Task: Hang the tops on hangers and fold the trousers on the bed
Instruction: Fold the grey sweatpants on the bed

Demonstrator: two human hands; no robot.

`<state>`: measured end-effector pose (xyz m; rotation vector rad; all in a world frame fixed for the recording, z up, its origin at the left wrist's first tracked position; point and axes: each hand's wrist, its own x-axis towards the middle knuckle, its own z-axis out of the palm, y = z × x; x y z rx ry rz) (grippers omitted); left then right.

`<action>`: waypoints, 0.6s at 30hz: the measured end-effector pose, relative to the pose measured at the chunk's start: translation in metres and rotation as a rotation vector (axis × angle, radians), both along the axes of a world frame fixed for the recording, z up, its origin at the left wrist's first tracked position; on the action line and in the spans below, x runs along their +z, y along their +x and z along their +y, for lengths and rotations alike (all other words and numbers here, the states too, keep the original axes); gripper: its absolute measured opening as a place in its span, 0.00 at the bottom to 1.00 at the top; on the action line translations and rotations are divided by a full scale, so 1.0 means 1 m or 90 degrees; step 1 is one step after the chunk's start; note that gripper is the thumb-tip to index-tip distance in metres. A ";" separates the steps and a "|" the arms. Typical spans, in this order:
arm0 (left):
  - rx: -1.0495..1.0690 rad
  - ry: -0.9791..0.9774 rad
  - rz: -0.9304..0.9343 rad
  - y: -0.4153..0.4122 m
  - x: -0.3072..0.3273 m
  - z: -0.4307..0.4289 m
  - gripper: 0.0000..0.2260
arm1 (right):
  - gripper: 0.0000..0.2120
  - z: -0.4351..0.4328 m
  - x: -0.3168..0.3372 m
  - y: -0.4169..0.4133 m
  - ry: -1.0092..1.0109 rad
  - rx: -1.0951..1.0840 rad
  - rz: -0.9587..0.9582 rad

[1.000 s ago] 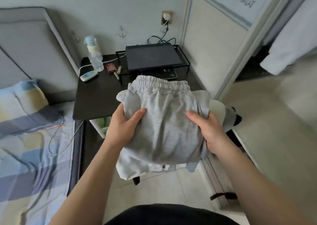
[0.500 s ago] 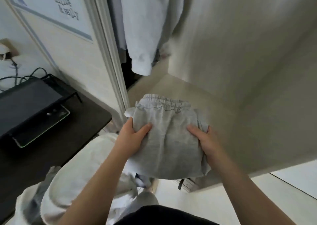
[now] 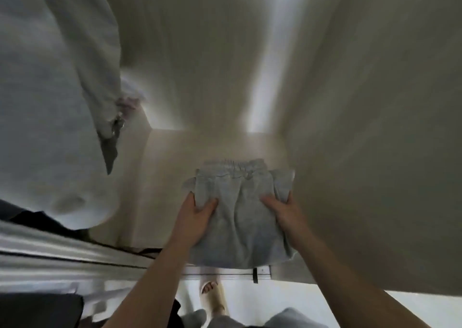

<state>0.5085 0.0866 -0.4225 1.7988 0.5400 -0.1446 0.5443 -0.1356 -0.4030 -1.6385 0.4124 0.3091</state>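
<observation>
The folded trousers [image 3: 240,217], soft grey jersey, form a creased, near-square bundle with no clear long axis. They sit at 6 o'clock over the smooth beige wardrobe floor [image 3: 172,177]. The gathered elastic waistband [image 3: 235,168] points to 12 o'clock. The left hand [image 3: 193,217] grips the 9 o'clock edge and the right hand [image 3: 285,212] grips the 3 o'clock edge, thumbs pressed on top. A pale grey top [image 3: 50,102] hangs at 10 o'clock.

Head view, steeply down, close over trousers [image 3: 240,222].
</observation>
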 end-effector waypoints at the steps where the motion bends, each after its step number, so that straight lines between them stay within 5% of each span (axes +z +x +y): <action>1: -0.018 -0.010 -0.002 0.015 -0.004 0.002 0.19 | 0.07 0.001 -0.003 0.010 -0.001 -0.010 0.003; 18: -0.110 0.020 -0.046 0.259 -0.169 -0.019 0.26 | 0.08 -0.030 -0.130 0.259 -0.225 -0.103 -0.015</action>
